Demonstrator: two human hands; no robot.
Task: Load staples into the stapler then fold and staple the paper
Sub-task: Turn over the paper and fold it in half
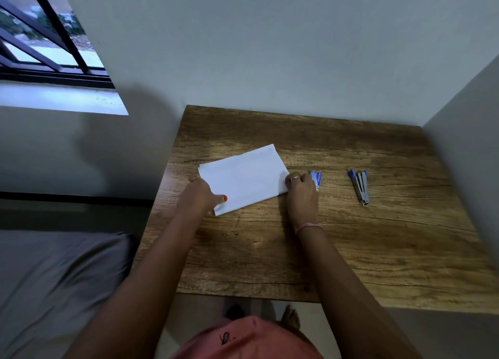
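**On wood table: both hands flat on folded paper, stapler off to right**

On the wood-grain table, pushed into a corner of grey walls, a folded white paper lies tilted, left of centre. Window with dark bars at upper left, daylight outside. Grey bed beside the table's left edge.

Left hand presses on the paper's near-left corner; thumb with orange nail lies on the sheet, the other fingers curl over the left edge, pressed together. Right hand sits on the paper's right edge, fingers bunched at the corner; cannot tell if they pinch the paper or just press it. Ring on one finger, pink band on the right wrist.

Small blue-white staple box just beside the right hand, touching or nearly so, partly hidden behind the knuckles. Stapler, blue and metal, lies well right of the paper, apart from both hands, seemingly hinged open.

Pink shirt and bare toes at bottom edge, cut off. Paper's right corner is covered by the right hand. Print on the box too small to read. Room is dim, and the table's near side is in shade.
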